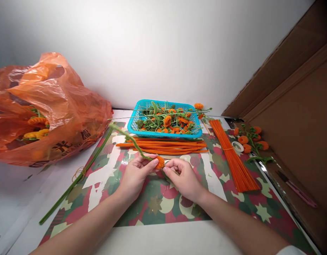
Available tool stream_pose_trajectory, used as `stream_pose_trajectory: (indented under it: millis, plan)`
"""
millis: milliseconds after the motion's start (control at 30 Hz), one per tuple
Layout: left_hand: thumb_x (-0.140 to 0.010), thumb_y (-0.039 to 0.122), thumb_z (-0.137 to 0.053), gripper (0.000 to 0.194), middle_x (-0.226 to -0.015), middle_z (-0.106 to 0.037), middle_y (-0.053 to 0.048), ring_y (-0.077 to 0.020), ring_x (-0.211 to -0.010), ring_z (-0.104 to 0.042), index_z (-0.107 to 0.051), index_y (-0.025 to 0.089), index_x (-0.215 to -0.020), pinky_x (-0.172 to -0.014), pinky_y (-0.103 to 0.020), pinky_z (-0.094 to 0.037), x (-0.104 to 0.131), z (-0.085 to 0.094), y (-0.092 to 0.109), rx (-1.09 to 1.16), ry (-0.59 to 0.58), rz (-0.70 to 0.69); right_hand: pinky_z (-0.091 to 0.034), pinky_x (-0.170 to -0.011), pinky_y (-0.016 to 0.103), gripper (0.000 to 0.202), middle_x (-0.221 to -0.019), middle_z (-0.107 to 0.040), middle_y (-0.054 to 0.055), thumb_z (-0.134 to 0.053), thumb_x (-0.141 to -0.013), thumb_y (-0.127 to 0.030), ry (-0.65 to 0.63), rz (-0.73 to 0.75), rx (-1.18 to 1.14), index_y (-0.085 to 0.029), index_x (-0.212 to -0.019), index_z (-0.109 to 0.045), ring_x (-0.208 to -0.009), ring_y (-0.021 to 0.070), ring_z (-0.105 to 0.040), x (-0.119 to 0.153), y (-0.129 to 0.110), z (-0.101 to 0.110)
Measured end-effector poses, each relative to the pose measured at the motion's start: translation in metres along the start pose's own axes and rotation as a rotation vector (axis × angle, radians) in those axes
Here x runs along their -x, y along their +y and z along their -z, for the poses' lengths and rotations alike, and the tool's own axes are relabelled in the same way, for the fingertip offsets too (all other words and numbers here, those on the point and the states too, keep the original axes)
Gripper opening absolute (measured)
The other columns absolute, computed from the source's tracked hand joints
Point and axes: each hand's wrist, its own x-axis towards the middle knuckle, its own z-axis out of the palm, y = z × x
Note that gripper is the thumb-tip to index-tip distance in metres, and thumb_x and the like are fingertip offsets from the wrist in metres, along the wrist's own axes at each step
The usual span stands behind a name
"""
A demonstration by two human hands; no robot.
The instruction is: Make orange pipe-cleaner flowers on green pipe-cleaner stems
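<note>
An orange chenille flower (pixel 159 162) is held between both hands above the patterned mat (pixel 155 209). My left hand (pixel 138 173) pinches the flower's left side, its thumb against the orange coils. A fuzzy green stem (pixel 130 138) runs from that hand up and to the left. My right hand (pixel 183 177) is closed at the flower's lower right, thumb and index finger together near a bit of green; what exactly they grip is partly hidden by the fingers. Just beyond the hands lie loose orange pipe cleaners (pixel 163 146).
A blue basket (pixel 165 135) of flowers and leaves stands behind. Left are an orange bag (pixel 59 106) and green stems (pixel 70 187). Right are bundled orange pipe cleaners (pixel 235 159), a tape roll (pixel 237 146), finished flowers (pixel 247 140), a pink-handled tool (pixel 301 194) and cardboard (pixel 293 106).
</note>
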Motion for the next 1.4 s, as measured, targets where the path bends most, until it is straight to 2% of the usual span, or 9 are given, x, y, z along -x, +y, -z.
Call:
stream_pose_trajectory:
  millis: [133, 267, 400, 533, 667, 800, 900, 1067, 1400]
  plan:
    - [-0.064, 0.027, -0.082, 0.026, -0.077, -0.069, 0.0, -0.0127, -0.07, -0.066, -0.067, 0.016, -0.081, -0.065, -0.022, -0.057, 0.001, -0.003, 0.005, 0.075, 0.028, 0.047, -0.038, -0.053, 0.022, 0.011, -0.064, -0.06, -0.001, -0.054, -0.085, -0.019, 0.173, 0.38, 0.344, -0.017, -0.075, -0.06, -0.056, 0.0103, -0.051, 0.003, 0.004, 0.001]
    - [-0.065, 0.022, -0.08, 0.019, -0.066, -0.065, 0.002, -0.0095, -0.059, -0.063, -0.064, 0.015, -0.073, -0.056, -0.017, -0.055, 0.001, -0.002, 0.009, 0.111, 0.015, 0.177, -0.039, -0.058, 0.025, 0.014, -0.065, -0.064, 0.001, -0.051, -0.086, -0.008, 0.207, 0.873, 0.764, -0.016, -0.079, -0.06, -0.06, 0.0118, -0.056, 0.0, 0.003, 0.009]
    - [-0.071, 0.017, -0.07, 0.011, -0.06, -0.064, -0.002, -0.0057, -0.046, -0.057, -0.063, 0.013, -0.065, -0.044, -0.011, -0.049, 0.001, 0.002, 0.012, 0.116, -0.13, 0.471, -0.032, -0.052, 0.029, 0.012, -0.054, -0.057, -0.001, -0.052, -0.087, -0.008, 0.253, 1.101, 1.001, -0.015, -0.081, -0.06, -0.052, 0.0119, -0.05, -0.001, -0.005, 0.019]
    - [-0.072, 0.016, -0.067, 0.007, -0.057, -0.063, -0.002, -0.0048, -0.043, -0.055, -0.064, 0.013, -0.066, -0.04, -0.009, -0.045, 0.004, 0.005, 0.013, 0.171, -0.271, 0.634, -0.033, -0.053, 0.029, 0.01, -0.055, -0.057, -0.001, -0.054, -0.085, -0.008, 0.285, 1.226, 0.982, -0.014, -0.092, -0.059, -0.052, 0.0129, -0.049, 0.002, -0.008, 0.022]
    - [-0.073, 0.023, -0.072, 0.013, -0.062, -0.062, 0.001, -0.0066, -0.049, -0.058, -0.062, 0.015, -0.074, -0.045, -0.012, -0.049, 0.008, 0.004, 0.014, 0.167, -0.31, 0.448, -0.036, -0.055, 0.027, 0.009, -0.063, -0.064, 0.0, -0.056, -0.083, -0.009, 0.256, 1.03, 0.71, -0.017, -0.086, -0.061, -0.054, 0.0112, -0.053, 0.003, -0.012, 0.019]
    - [-0.074, 0.031, -0.074, 0.023, -0.073, -0.065, 0.002, -0.0125, -0.064, -0.066, -0.062, 0.019, -0.09, -0.058, -0.021, -0.056, 0.009, 0.002, 0.013, -0.042, -0.153, 0.078, -0.039, -0.051, 0.022, 0.007, -0.065, -0.064, 0.0, -0.057, -0.084, -0.02, 0.01, 0.401, 0.364, -0.017, -0.082, -0.063, -0.055, 0.0101, -0.054, 0.0, -0.025, 0.021]
    - [-0.074, 0.035, -0.073, 0.026, -0.079, -0.066, 0.0, -0.0135, -0.067, -0.067, -0.065, 0.019, -0.092, -0.061, -0.023, -0.058, 0.01, 0.001, 0.011, -0.158, -0.098, -0.05, -0.037, -0.049, 0.021, 0.019, -0.06, -0.056, -0.002, -0.05, -0.089, -0.029, -0.22, 0.07, 0.209, -0.017, -0.077, -0.06, -0.053, 0.0095, -0.05, -0.001, -0.033, 0.024]
    - [-0.069, 0.032, -0.078, 0.029, -0.08, -0.068, 0.0, -0.0141, -0.068, -0.067, -0.067, 0.02, -0.093, -0.063, -0.025, -0.058, 0.011, -0.001, 0.01, -0.17, -0.141, -0.028, -0.031, -0.048, 0.02, 0.029, -0.057, -0.045, -0.005, -0.047, -0.089, -0.026, -0.266, 0.015, 0.093, -0.016, -0.062, -0.051, -0.051, 0.0068, -0.038, -0.003, -0.029, 0.023]
    - [-0.069, 0.028, -0.078, 0.025, -0.074, -0.07, 0.001, -0.012, -0.064, -0.066, -0.07, 0.021, -0.092, -0.059, -0.02, -0.054, 0.011, 0.0, 0.011, -0.177, -0.168, -0.021, -0.035, -0.057, 0.022, 0.025, -0.07, -0.054, 0.0, -0.049, -0.087, -0.027, -0.29, -0.032, 0.116, -0.015, -0.07, -0.063, -0.063, 0.01, -0.046, -0.004, -0.025, 0.022]
